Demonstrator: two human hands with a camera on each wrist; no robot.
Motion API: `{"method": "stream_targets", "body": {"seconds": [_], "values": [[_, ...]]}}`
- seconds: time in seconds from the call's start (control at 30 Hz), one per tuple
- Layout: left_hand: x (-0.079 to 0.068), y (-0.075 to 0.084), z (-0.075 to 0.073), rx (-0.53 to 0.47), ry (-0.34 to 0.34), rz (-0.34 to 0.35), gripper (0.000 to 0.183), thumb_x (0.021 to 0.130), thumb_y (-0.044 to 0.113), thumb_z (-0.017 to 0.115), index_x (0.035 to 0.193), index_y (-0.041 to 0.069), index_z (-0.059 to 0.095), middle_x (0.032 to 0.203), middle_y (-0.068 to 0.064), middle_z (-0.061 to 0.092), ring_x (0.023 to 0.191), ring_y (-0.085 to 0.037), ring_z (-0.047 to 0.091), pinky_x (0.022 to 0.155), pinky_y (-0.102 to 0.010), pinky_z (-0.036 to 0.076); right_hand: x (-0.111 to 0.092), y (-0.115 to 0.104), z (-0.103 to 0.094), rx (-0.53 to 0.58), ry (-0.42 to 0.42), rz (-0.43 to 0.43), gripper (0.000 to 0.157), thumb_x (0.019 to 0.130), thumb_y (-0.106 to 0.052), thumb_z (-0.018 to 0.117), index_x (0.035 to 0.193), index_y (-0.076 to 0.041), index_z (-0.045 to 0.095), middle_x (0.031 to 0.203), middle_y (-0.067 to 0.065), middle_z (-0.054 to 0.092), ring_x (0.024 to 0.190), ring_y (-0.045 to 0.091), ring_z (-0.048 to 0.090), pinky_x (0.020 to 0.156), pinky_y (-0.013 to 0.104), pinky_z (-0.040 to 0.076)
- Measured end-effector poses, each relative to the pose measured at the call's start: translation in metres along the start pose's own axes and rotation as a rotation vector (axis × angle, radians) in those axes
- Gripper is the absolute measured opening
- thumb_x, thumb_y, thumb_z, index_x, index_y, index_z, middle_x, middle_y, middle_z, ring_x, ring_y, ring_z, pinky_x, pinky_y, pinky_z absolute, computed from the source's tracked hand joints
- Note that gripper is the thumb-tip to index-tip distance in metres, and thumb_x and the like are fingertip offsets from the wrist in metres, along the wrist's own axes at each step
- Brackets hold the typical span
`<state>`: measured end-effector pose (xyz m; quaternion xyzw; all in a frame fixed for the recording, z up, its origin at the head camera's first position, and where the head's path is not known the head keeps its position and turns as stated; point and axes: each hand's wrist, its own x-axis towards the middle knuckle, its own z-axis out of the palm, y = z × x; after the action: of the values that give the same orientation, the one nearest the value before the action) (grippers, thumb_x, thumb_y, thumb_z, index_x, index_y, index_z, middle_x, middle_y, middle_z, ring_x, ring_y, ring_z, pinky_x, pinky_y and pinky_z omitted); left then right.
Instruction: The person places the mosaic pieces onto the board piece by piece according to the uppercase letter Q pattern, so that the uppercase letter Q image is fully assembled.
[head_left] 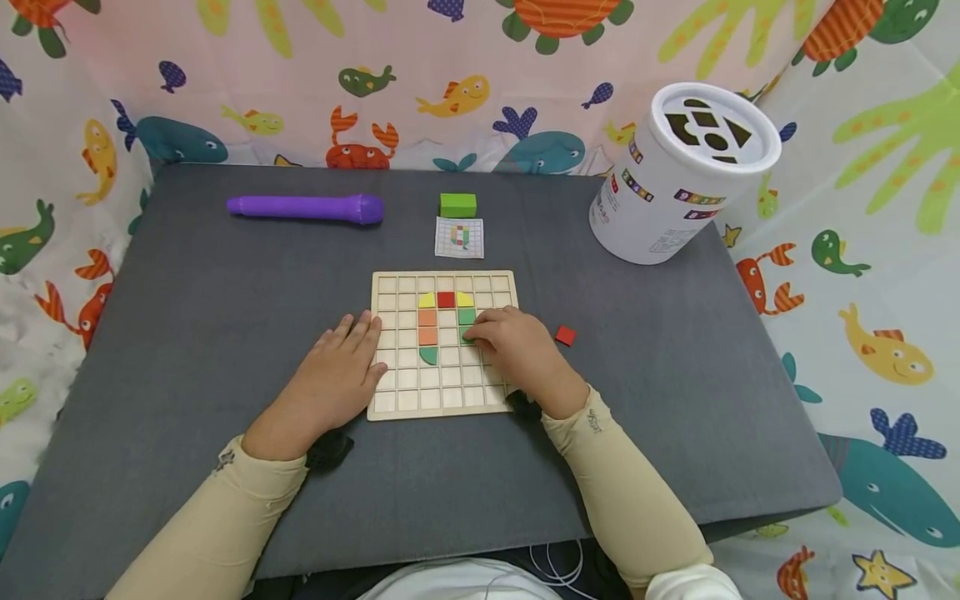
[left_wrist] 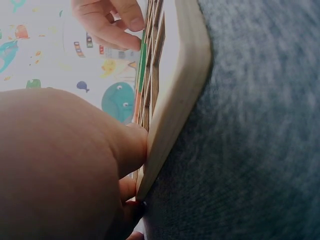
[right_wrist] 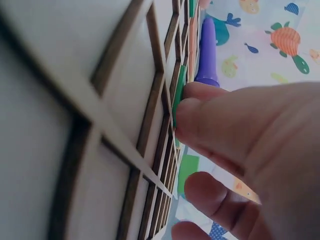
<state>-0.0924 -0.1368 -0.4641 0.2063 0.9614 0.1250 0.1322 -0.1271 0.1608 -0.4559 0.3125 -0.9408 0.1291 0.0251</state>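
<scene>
A wooden grid board point(head_left: 405, 402) lies on the grey table. My left hand point(head_left: 330, 379) rests along its left edge with fingers extended; in the left wrist view the thumb point(left_wrist: 131, 150) touches the rim. My right hand point(head_left: 525, 354) is over the board's right side, thumb and forefinger pinching a green tile point(right_wrist: 179, 92) at a cell, partly hidden by the fingertips. Above it sits a green square tile point(head_left: 467, 317). The grid also holds a red square point(head_left: 446, 300), yellow curved tiles point(head_left: 427, 301), orange squares point(head_left: 427, 327) and a green quarter-round tile point(head_left: 428, 356).
A loose red tile point(head_left: 566, 335) lies right of the board. Behind the board are a pattern card point(head_left: 459, 238) and a green block point(head_left: 458, 205). A purple pen-like stick point(head_left: 303, 208) lies back left; a white bucket point(head_left: 637, 217) with a shape-hole lid stands back right.
</scene>
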Motion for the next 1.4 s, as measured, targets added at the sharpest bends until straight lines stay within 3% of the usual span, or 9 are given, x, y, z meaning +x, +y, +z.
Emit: {"method": "stream_targets", "body": {"seconds": [0.2,0.4,0.67,0.9,1.17,1.4], "values": [[-0.002,-0.003,0.002,0.004,-0.001,-0.011,0.069,0.115,0.031,0.047,0.167,-0.006,0.02,0.174,-0.023,0.018,0.16,-0.046,0.014,0.127,-0.062,0.016,-0.001,-0.003,-0.003,0.076,-0.037,0.006,0.019,0.101,-0.013,0.072,0.116,-0.013,0.084,0.118,0.005,0.075,0.104,0.027,0.067,0.088,0.041,0.057],[-0.001,-0.006,0.006,-0.006,-0.008,-0.009,0.07,0.115,0.032,0.046,0.168,-0.004,0.018,0.175,-0.022,0.016,0.16,-0.045,0.012,0.127,-0.061,0.015,-0.011,0.0,-0.019,0.215,-0.06,0.101,0.022,0.104,-0.015,0.068,0.121,-0.011,0.082,0.124,0.004,0.072,0.119,0.027,0.064,0.1,0.044,0.053],[0.001,-0.005,0.006,-0.013,-0.005,-0.009,0.07,0.116,0.032,0.045,0.169,-0.003,0.017,0.175,-0.021,0.014,0.161,-0.044,0.011,0.127,-0.061,0.014,-0.033,0.012,-0.038,0.343,0.022,0.166,0.02,0.104,-0.012,0.071,0.121,-0.008,0.081,0.129,0.007,0.07,0.12,0.029,0.062,0.098,0.047,0.053],[0.004,-0.004,0.003,0.001,0.002,0.0,0.07,0.115,0.032,0.047,0.168,-0.004,0.02,0.175,-0.021,0.016,0.161,-0.044,0.012,0.128,-0.06,0.014,-0.049,0.029,-0.033,0.477,0.136,0.23,0.019,0.105,-0.007,0.069,0.119,-0.007,0.081,0.124,0.002,0.071,0.099,0.021,0.061,0.074,0.039,0.049],[0.003,-0.004,0.004,0.006,-0.008,-0.009,0.069,0.115,0.032,0.046,0.168,-0.005,0.019,0.175,-0.022,0.015,0.161,-0.045,0.012,0.127,-0.061,0.014,-0.049,0.033,-0.021,0.607,0.192,0.238,0.018,0.104,-0.007,0.07,0.118,-0.004,0.08,0.127,0.005,0.069,0.108,0.022,0.061,0.085,0.048,0.05],[0.002,-0.005,0.004,0.013,-0.011,-0.014,0.069,0.115,0.032,0.045,0.168,-0.004,0.018,0.175,-0.021,0.015,0.161,-0.044,0.012,0.127,-0.061,0.014,-0.048,0.033,-0.022,0.634,0.238,0.229,0.016,0.102,-0.003,0.072,0.115,-0.001,0.08,0.123,0.006,0.071,0.112,0.023,0.063,0.091,0.047,0.052]]}}
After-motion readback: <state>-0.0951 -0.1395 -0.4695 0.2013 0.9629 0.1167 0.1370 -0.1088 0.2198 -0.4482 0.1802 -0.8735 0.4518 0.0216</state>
